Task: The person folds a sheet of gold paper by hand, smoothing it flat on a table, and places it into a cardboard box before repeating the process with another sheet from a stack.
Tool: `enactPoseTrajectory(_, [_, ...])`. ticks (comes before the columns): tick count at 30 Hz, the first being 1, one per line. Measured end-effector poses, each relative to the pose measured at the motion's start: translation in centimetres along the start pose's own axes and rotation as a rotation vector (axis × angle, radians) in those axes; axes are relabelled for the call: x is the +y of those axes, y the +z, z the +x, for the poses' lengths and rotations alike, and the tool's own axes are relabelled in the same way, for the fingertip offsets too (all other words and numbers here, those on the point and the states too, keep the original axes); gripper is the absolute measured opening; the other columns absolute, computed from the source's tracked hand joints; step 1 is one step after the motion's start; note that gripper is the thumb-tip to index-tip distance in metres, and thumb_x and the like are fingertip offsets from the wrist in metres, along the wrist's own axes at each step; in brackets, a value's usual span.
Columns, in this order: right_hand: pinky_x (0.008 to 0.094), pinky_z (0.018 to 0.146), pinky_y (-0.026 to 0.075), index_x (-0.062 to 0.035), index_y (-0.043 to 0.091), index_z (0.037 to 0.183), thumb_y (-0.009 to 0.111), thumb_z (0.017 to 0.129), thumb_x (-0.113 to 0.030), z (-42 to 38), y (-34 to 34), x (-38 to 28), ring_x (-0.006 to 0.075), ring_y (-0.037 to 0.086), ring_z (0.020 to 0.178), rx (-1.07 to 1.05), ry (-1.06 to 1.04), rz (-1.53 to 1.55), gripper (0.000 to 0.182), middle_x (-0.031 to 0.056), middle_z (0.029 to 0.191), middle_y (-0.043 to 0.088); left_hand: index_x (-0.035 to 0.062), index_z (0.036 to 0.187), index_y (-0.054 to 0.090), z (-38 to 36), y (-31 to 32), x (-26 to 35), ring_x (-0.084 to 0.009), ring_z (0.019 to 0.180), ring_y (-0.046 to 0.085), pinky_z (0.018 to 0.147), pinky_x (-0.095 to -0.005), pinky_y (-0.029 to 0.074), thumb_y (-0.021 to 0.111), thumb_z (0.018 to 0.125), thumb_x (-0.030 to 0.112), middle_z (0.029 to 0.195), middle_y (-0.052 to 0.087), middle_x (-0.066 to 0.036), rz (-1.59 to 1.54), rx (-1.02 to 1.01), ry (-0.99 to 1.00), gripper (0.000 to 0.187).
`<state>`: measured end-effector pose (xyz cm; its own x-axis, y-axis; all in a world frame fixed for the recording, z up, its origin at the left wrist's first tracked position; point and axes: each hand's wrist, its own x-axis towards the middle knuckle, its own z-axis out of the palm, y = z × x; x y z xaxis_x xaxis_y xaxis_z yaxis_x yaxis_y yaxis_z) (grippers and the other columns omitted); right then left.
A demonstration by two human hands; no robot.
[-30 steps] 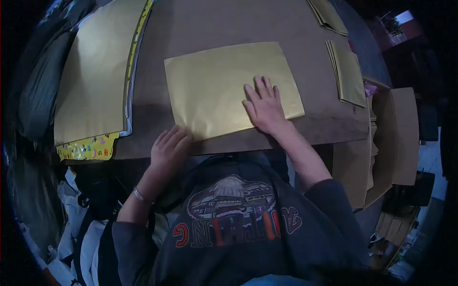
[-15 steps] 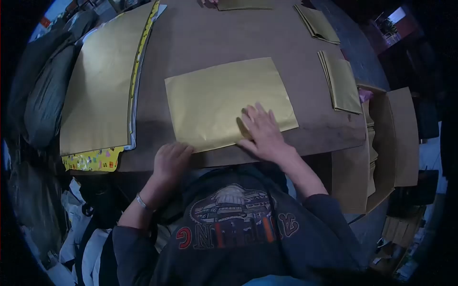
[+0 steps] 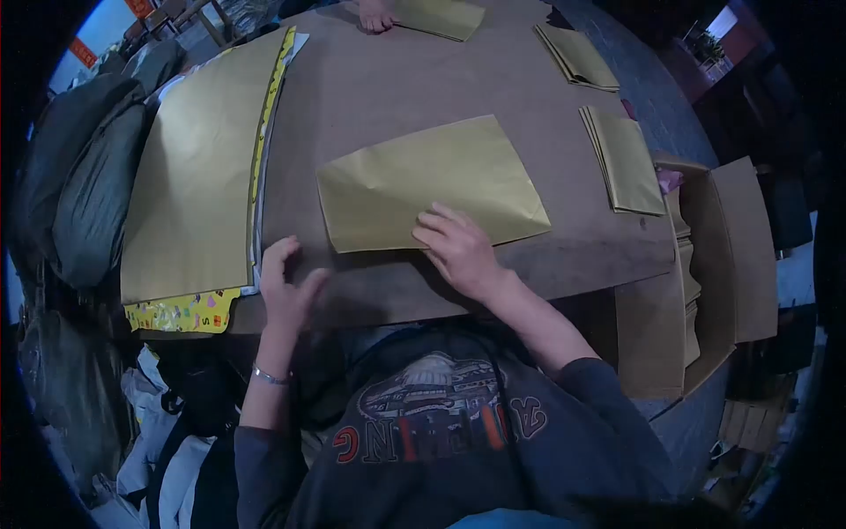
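Note:
A gold sheet of paper (image 3: 423, 181) lies slightly bowed on the brown table in front of me. My right hand (image 3: 458, 254) grips its near edge, fingers curled on top and the thumb hidden beneath. Apart from the sheet, near the table's front edge, is my left hand (image 3: 293, 286), open with thumb and fingers spread and nothing in it. To its left rests a large stack of gold sheets (image 3: 198, 159) on yellow printed wrapping (image 3: 189, 313).
Folded gold papers (image 3: 630, 167) lie at the table's right side, with another folded bundle (image 3: 579, 57) behind them. An open cardboard box (image 3: 648, 339) stands below the right edge. Across the table, another person's hand (image 3: 376, 16) touches a gold piece (image 3: 445, 18).
My left hand has let go of the sheet's near left corner and moved left, opening. The right hand has closed at the near edge, which has shifted away from me. The other person's hand came into view.

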<state>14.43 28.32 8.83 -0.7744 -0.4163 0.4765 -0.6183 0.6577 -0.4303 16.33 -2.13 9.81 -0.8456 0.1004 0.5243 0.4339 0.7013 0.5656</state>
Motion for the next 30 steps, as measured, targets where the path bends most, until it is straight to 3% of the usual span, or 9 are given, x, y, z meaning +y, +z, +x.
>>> enactPoseTrajectory(1, [0.0478, 0.099, 0.045, -0.0074, 0.064, 0.110, 0.066, 0.085, -0.016, 0.5, -1.1, 0.3, 0.0350, 0.053, 0.120, 0.029, -0.004, 0.028, 0.026, 0.0132, 0.119, 0.061, 0.0011, 0.115, 0.055, -0.3, 0.6, -1.3, -0.0254, 0.098, 0.062, 0.087, -0.0367, 0.052, 0.077, 0.074, 0.004, 0.114, 0.060, -0.014, 0.001, 0.000, 0.006, 0.047])
enactPoseTrajectory(3, [0.0472, 0.099, 0.045, -0.0086, 0.064, 0.112, 0.069, 0.082, -0.012, 0.8, -3.0, 0.8, 0.0343, 0.053, 0.122, 0.044, -0.031, 0.072, 0.030, 0.0119, 0.122, 0.061, 0.0016, 0.126, 0.050, -0.6, 2.2, -3.9, -0.0206, 0.106, 0.059, 0.089, -0.0341, 0.051, 0.072, 0.080, 0.002, 0.119, 0.058, -0.013, -0.519, -0.072, -0.531, 0.051])
enactPoseTrajectory(7, [0.0502, 0.103, 0.042, -0.0056, 0.064, 0.113, 0.061, 0.085, -0.005, 0.3, -5.8, 1.1, 0.0392, 0.053, 0.123, 0.065, -0.249, 0.241, 0.028, 0.0161, 0.123, 0.062, 0.0044, 0.134, 0.044, 3.1, 3.7, -4.3, -0.0163, 0.109, 0.056, 0.091, -0.0308, 0.050, 0.069, 0.085, 0.001, 0.119, 0.057, -0.009, -0.489, -0.126, -0.385, 0.056])
enactPoseTrajectory(10, [0.0524, 0.104, 0.039, -0.0065, 0.064, 0.112, 0.059, 0.088, -0.010, -1.1, -7.3, 0.7, 0.0408, 0.052, 0.124, 0.030, -0.249, 0.289, 0.025, 0.0159, 0.123, 0.062, 0.0121, 0.145, 0.036, 5.2, 6.7, -9.3, -0.0136, 0.109, 0.055, 0.093, -0.0291, 0.048, 0.070, 0.083, -0.002, 0.122, 0.054, -0.005, -1.456, -0.145, -0.658, 0.072])
enactPoseTrajectory(11, [0.0527, 0.105, 0.039, -0.0066, 0.064, 0.112, 0.059, 0.089, -0.011, -1.5, -7.4, 0.7, 0.0412, 0.052, 0.124, 0.047, -0.261, 0.314, 0.024, 0.0158, 0.123, 0.062, 0.0104, 0.139, 0.045, 5.6, 7.0, -6.7, -0.0125, 0.107, 0.055, 0.093, -0.0280, 0.047, 0.073, 0.080, -0.001, 0.119, 0.055, -0.003, -0.907, -0.159, -0.437, 0.066])
enactPoseTrajectory(17, [0.0535, 0.106, 0.038, -0.0083, 0.062, 0.117, 0.057, 0.089, -0.008, -4.4, -8.2, 2.1, 0.0416, 0.051, 0.125, 0.058, -0.218, 0.331, 0.028, 0.0166, 0.126, 0.061, 0.0039, 0.102, 0.068, 5.9, 7.1, -2.1, -0.0216, 0.115, 0.057, 0.091, -0.0326, 0.050, 0.070, 0.081, -0.002, 0.130, 0.055, -0.012, -0.494, -0.427, -0.126, 0.023])
enactPoseTrajectory(20, [0.0536, 0.105, 0.038, -0.0085, 0.061, 0.117, 0.057, 0.089, -0.008, -4.7, -9.0, 2.3, 0.0416, 0.052, 0.124, 0.036, -0.204, 0.304, 0.028, 0.0165, 0.125, 0.062, 0.0070, 0.110, 0.067, 4.7, 6.6, -1.0, -0.0323, 0.116, 0.057, 0.100, -0.0424, 0.045, 0.069, 0.081, 0.007, 0.126, 0.058, -0.016, -0.135, -0.462, 0.046, 0.029])
enactPoseTrajectory(26, [0.0513, 0.103, 0.041, -0.0095, 0.062, 0.117, 0.065, 0.084, -0.006, -4.8, -9.1, 2.6, 0.0391, 0.051, 0.125, 0.099, -0.178, 0.323, 0.033, 0.0138, 0.128, 0.060, 0.0116, 0.124, 0.061, 2.2, 4.9, -2.1, -0.0329, 0.127, 0.048, 0.108, -0.0505, 0.033, 0.071, 0.076, 0.008, 0.130, 0.057, -0.011, 0.077, -0.506, 0.132, 0.049])
enactPoseTrajectory(30, [0.0493, 0.103, 0.043, -0.0080, 0.063, 0.116, 0.061, 0.084, -0.001, -4.5, -9.0, 2.4, 0.0401, 0.052, 0.123, 0.166, -0.149, 0.387, 0.033, 0.0160, 0.124, 0.062, 0.0138, 0.132, 0.054, 1.6, 4.6, -3.1, -0.0320, 0.126, 0.049, 0.107, -0.0479, 0.033, 0.067, 0.082, 0.019, 0.132, 0.056, -0.011, -0.086, -0.438, 0.100, 0.052])
